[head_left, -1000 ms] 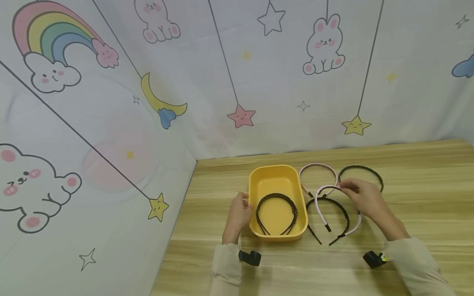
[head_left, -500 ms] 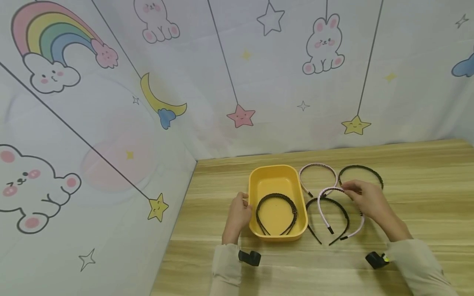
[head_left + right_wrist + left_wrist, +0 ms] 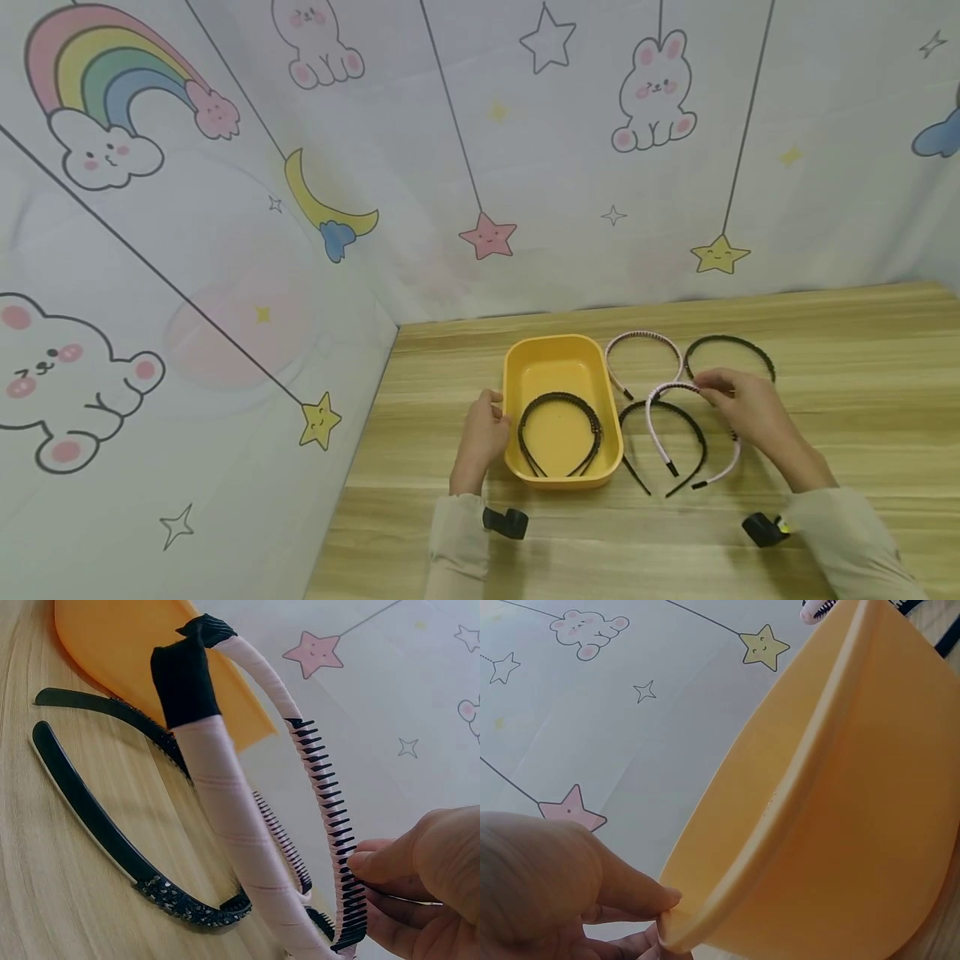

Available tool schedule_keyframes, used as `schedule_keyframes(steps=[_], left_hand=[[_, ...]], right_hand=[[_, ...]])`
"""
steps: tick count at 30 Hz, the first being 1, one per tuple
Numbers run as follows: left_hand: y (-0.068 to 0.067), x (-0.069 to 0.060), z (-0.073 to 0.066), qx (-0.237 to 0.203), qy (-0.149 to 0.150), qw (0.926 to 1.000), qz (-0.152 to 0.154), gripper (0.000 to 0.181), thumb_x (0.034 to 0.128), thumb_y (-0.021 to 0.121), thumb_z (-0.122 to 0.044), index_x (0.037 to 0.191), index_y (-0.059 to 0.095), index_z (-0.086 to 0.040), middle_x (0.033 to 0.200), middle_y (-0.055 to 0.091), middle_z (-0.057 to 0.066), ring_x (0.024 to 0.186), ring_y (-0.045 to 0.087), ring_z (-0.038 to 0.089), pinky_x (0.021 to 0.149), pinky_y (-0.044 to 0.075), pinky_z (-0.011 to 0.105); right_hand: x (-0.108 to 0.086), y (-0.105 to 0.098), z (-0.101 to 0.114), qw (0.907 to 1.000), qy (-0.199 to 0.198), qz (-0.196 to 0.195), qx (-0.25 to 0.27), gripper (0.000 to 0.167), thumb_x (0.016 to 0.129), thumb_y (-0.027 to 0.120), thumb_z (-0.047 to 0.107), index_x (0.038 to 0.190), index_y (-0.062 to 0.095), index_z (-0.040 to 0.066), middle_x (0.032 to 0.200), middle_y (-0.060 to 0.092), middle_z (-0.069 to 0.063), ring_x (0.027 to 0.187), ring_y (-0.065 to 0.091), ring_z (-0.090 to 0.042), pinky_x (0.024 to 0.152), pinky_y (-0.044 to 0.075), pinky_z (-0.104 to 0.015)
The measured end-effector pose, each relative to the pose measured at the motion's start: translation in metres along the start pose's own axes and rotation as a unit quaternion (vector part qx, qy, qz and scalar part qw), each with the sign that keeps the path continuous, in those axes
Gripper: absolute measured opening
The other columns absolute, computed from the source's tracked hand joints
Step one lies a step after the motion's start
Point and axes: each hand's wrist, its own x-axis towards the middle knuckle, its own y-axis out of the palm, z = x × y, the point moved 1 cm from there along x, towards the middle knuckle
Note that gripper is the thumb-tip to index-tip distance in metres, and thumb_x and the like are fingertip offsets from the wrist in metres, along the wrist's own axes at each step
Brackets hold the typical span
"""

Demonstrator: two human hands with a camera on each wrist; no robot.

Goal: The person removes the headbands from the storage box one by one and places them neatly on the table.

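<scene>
A yellow tray stands on the wooden table with dark headbands lying inside it. At its left side my left hand pinches the rim; in the left wrist view the thumb of the left hand lies over the rim. My right hand pinches the toothed top of a pink headband, held above a black headband. Black tips and inner teeth of the pink headband show in the right wrist view, beside the fingers of the right hand.
Another pink headband lies right of the tray, touching or close to its rim. Farther right, partly behind my right hand, is another black headband. A white curtain with cartoon prints hangs along the back and left edges of the table.
The pink headband in my right hand has shifted slightly right and turned a little, its ends now farther right. My left hand and the tray have stayed put.
</scene>
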Motion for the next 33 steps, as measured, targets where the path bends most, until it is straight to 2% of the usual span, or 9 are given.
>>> schedule_keyframes(steps=[9, 16, 27, 33], left_hand=[[0.000, 0.000, 0.000, 0.000, 0.004, 1.0000, -0.005, 0.032, 0.0922, 0.056, -0.002, 0.123, 0.050, 0.004, 0.101, 0.059, 0.018, 0.093, 0.059, 0.030, 0.075, 0.052, 0.041], [0.000, 0.000, 0.000, 0.005, 0.003, 1.0000, -0.004, 0.032, 0.0924, 0.056, -0.002, 0.123, 0.050, 0.004, 0.101, 0.059, 0.018, 0.092, 0.060, 0.030, 0.074, 0.052, 0.040], [0.001, 0.001, 0.002, 0.003, 0.002, 1.0000, -0.005, 0.032, 0.0925, 0.056, -0.003, 0.124, 0.050, 0.003, 0.102, 0.059, 0.018, 0.093, 0.060, 0.030, 0.075, 0.052, 0.040], [0.001, 0.001, 0.003, 0.000, 0.003, 1.0000, -0.006, 0.032, 0.0926, 0.056, -0.003, 0.124, 0.050, 0.003, 0.102, 0.058, 0.018, 0.094, 0.060, 0.030, 0.075, 0.052, 0.040]], right_hand=[[-0.002, -0.005, -0.006, 1.0000, -0.002, 0.000, -0.003, 0.021, 0.092, 0.062, 0.011, 0.109, 0.068, 0.000, 0.103, 0.070, -0.021, 0.095, 0.064, -0.041, 0.078, 0.051, -0.052], [-0.007, -0.007, -0.015, 0.9998, -0.015, -0.003, -0.013, 0.017, 0.090, 0.064, 0.006, 0.104, 0.068, -0.002, 0.099, 0.070, -0.022, 0.092, 0.065, -0.043, 0.077, 0.050, -0.054], [-0.016, -0.009, -0.029, 0.9993, 0.012, 0.024, -0.025, 0.017, 0.091, 0.062, 0.008, 0.103, 0.069, -0.001, 0.102, 0.069, -0.022, 0.096, 0.062, -0.044, 0.080, 0.048, -0.055], [-0.019, -0.011, -0.035, 0.9992, 0.008, 0.023, -0.030, 0.016, 0.089, 0.063, 0.005, 0.102, 0.069, -0.002, 0.101, 0.069, -0.023, 0.097, 0.061, -0.045, 0.081, 0.047, -0.056]])
